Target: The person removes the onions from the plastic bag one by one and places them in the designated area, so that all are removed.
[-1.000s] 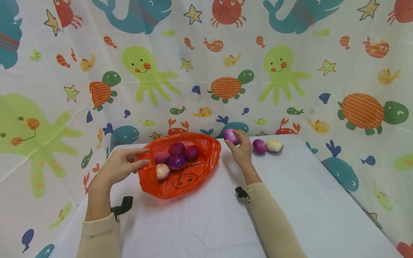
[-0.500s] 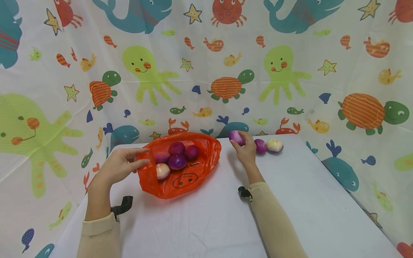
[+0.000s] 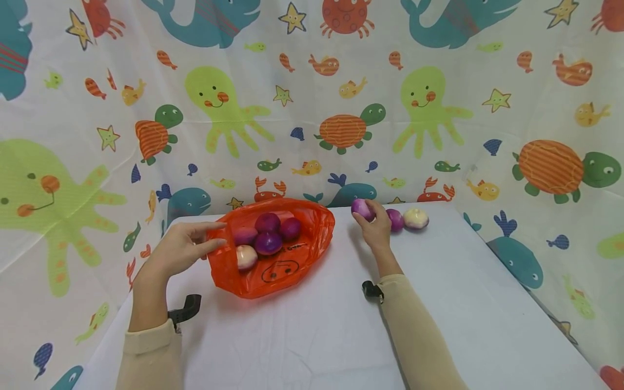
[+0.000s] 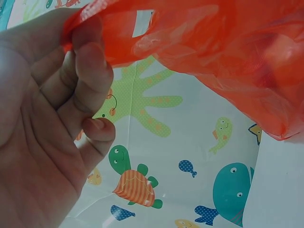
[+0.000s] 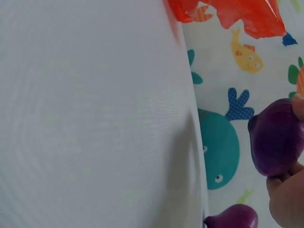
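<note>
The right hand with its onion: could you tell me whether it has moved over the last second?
Yes. The right hand has carried its purple onion rightward, away from the orange bag, until it is nearly against the two onions on the table.

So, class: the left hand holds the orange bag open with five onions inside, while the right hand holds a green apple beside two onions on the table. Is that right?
Not quite. The right hand holds a purple onion, not a green apple, as the head view shows. The rest stands.
</note>
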